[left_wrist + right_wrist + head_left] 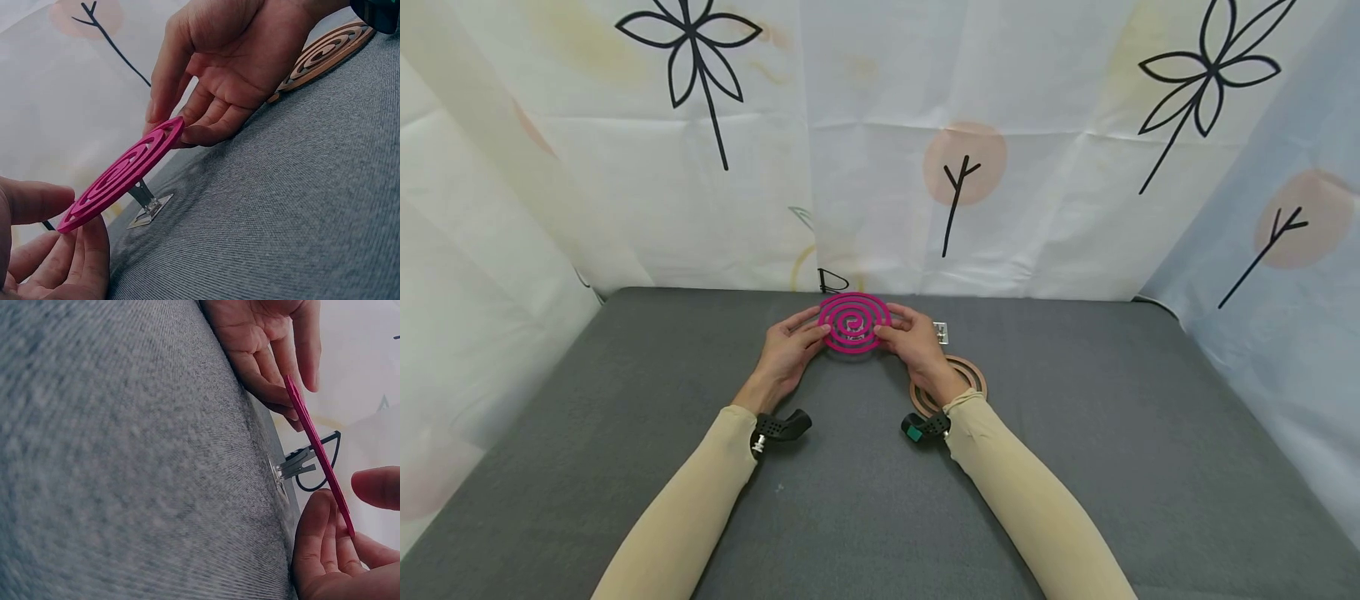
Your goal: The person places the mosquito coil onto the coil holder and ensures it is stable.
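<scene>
A pink spiral mosquito coil [853, 322] is held nearly level above the far part of the table. My left hand [785, 354] pinches its left edge, thumb on top and fingers beneath. On the opposite edge, my right hand [917, 342] holds it with the thumb above and fingers below. Directly under the coil stands a small metal coil stand [145, 203], its flat base on the cloth and its prongs raised. The prongs reach the coil's underside or come very near it; I cannot tell whether they touch.
A brown mosquito coil [976, 380] lies flat by my right wrist, partly covered by it. Another small metal stand [941, 332] sits just right of my right hand. Grey cloth [850, 517] covers the table, and a patterned white curtain [880, 208] hangs behind its far edge.
</scene>
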A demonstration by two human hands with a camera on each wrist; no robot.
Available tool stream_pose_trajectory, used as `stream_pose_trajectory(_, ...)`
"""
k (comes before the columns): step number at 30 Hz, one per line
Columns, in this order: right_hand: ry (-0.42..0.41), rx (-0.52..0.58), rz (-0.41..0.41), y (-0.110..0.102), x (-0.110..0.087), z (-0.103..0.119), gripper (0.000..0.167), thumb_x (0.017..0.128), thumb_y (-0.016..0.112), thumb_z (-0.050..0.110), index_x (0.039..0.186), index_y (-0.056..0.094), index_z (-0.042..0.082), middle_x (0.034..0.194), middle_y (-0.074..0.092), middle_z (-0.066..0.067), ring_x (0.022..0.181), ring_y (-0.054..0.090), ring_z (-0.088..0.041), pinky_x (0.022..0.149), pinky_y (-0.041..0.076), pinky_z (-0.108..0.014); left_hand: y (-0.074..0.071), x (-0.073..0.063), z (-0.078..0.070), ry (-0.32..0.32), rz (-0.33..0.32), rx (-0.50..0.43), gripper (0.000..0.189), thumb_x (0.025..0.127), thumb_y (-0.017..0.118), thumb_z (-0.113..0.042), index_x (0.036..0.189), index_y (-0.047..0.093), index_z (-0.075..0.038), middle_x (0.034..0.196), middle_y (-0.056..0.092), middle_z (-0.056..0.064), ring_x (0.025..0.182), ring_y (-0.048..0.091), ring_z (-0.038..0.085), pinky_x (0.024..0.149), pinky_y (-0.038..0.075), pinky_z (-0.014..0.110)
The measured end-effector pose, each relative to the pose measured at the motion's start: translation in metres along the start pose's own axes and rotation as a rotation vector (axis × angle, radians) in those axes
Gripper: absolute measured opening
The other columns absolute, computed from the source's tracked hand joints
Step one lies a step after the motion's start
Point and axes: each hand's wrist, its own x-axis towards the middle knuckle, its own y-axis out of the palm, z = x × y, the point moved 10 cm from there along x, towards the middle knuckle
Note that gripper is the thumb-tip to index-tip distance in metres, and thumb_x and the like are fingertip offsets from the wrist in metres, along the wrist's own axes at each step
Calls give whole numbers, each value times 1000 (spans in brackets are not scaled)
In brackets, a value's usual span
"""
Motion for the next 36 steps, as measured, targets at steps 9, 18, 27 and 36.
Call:
stream_pose_trajectory(9,6,-21,-3,-1,0,-1,55,97,65,-2,149,48,2,119,66,-20,90,68,-16,84,58,-32,-1,0,1,-2,-1,-3,55,99,61,3,152,45,-3,130,60,14,98,65,6,91,53,23)
stream_pose_trajectory(18,12,-35,7,0,-1,-1,56,96,65,-1,149,47,0,115,65,-16,82,67,-12,83,58,-32,1,0,0,4,15,27,54,101,58,2,153,43,-2,144,51,21,100,63,5,91,52,22)
stream_pose_trajectory(27,24,-47,30,1,-1,-2,58,96,65,-1,150,44,-2,120,64,-19,86,67,-14,88,57,-35,1,1,0,-14,16,52,55,100,59,3,153,42,0,147,49,21,106,62,8,96,51,25)
stream_pose_trajectory(36,26,-28,64,2,-1,-3,59,97,63,-2,151,40,-4,125,60,-23,90,67,-15,92,56,-36,2,0,-1,-13,27,53,57,100,59,3,154,39,1,149,47,21,106,62,8,98,51,26)
